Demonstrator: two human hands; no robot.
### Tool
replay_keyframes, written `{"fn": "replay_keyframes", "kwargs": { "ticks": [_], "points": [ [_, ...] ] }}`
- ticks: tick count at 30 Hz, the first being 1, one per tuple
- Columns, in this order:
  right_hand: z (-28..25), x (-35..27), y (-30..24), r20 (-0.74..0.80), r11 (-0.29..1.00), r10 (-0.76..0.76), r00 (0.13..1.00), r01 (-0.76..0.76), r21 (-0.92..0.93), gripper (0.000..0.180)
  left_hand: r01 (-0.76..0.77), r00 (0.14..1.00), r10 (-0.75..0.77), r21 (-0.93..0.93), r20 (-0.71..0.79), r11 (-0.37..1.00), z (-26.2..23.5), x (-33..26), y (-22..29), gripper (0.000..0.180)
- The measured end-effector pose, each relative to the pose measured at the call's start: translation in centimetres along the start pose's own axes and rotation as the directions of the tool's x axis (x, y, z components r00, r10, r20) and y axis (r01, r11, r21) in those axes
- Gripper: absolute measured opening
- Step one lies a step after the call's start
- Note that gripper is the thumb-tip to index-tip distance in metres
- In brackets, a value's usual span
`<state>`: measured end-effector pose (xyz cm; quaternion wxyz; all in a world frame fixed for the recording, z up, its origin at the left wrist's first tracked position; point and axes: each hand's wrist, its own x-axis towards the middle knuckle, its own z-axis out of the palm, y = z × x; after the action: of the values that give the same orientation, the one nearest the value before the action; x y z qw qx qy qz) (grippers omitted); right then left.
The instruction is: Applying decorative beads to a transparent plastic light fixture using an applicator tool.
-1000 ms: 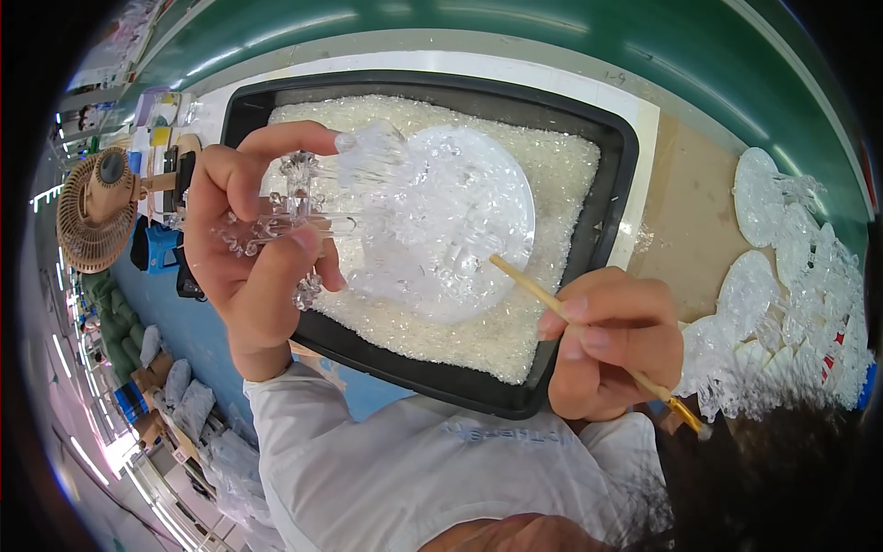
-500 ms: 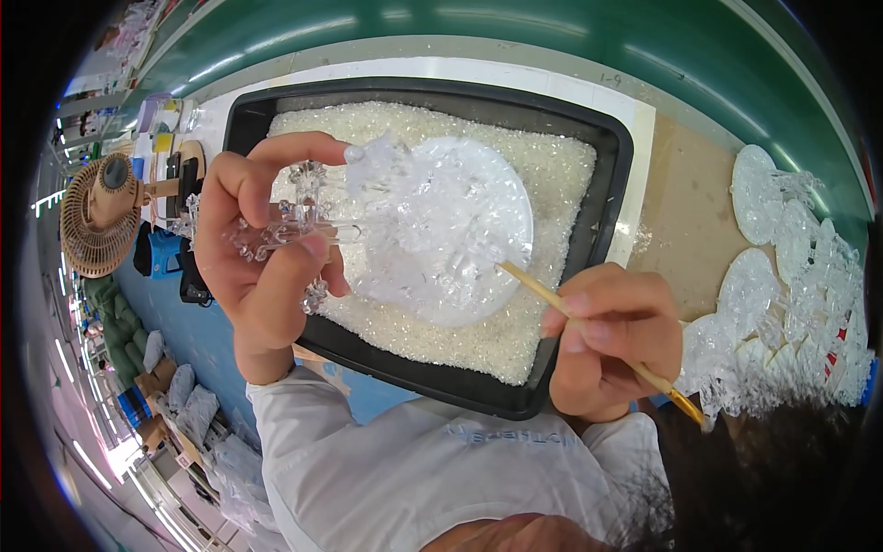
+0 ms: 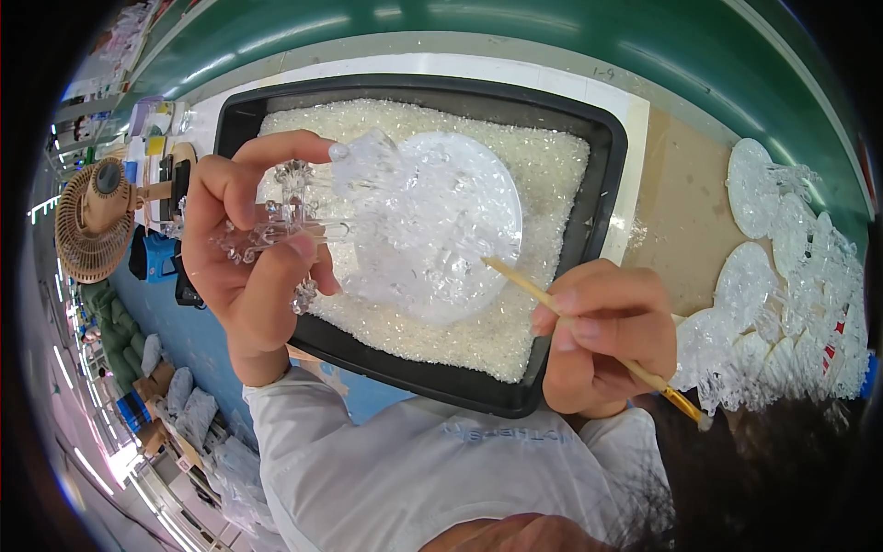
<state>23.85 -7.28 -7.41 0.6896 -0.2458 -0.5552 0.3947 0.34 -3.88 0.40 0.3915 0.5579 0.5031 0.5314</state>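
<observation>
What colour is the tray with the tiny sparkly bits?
The tray is black, seen in the head view.

A green-edged worktable (image 3: 515, 37) carries a black tray (image 3: 602, 198) filled with clear granules (image 3: 543, 175). To its right, on a tan sheet (image 3: 681, 221), lie stacked clear round discs (image 3: 782, 276). A white sheet (image 3: 515, 66) sits beneath the tray.

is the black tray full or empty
Full: small clear crystal beads cover the black rectangular plastic tray almost wall to wall.
</observation>
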Motion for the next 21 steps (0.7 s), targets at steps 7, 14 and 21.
{"fn": "replay_keyframes", "kwargs": {
  "ticks": [7, 14, 21],
  "points": [
    [0.05, -0.09, -0.47, 0.003, 0.999, 0.035, 0.999, -0.035, 0.015, 0.034, -0.01, 1.0, 0.01, 0.008, -0.007, 1.0, -0.31, -0.28, 0.37, 0.028],
    [0.18, -0.63, -0.06, -0.036, 0.999, -0.028, 0.999, 0.029, 0.046, 0.032, 0.0, 1.0, 0.0, 0.012, -0.026, 1.0, 0.19, -0.18, 0.15, 0.027],
    [0.14, -0.46, 0.04, 0.019, 1.0, -0.002, 1.0, 0.003, -0.015, 0.03, -0.049, 0.998, 0.05, 0.054, -0.023, 0.997, 0.1, 0.0, -0.21, 0.029]
  ]
}}
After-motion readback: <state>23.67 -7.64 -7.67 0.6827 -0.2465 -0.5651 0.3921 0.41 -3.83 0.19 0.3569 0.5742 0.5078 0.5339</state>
